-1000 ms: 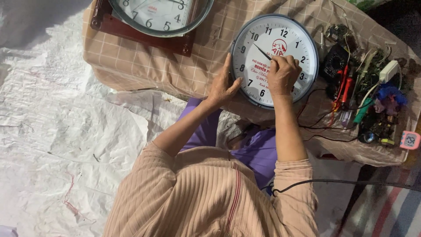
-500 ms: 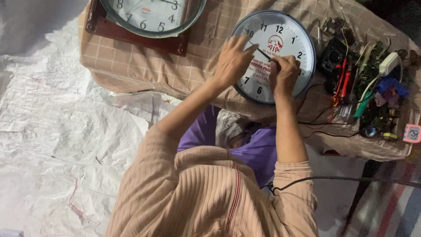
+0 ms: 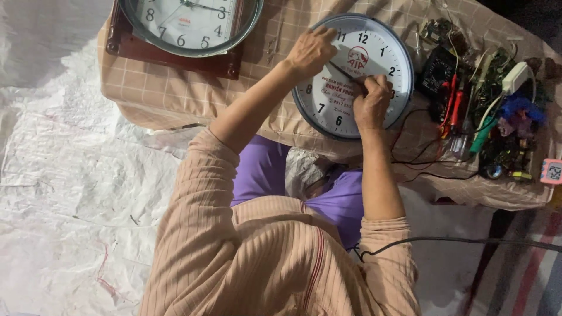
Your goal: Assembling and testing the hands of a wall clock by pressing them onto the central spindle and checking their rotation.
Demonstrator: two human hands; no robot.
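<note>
Crumpled white plastic sheeting covers the floor beside a low bench draped in beige checked cloth. At its near middle lies a round white-faced wall clock with a grey rim. The left hand is laid on the dial's left side, fingers curled, clamped on nothing visible. The right hand is pinched together at the dial centre, on the hands, it seems. Judged step: setting the clock hands; fine, steady fingertip pressure is called for. A second clock on a brown board lies far left; tools and wires lie right.
</note>
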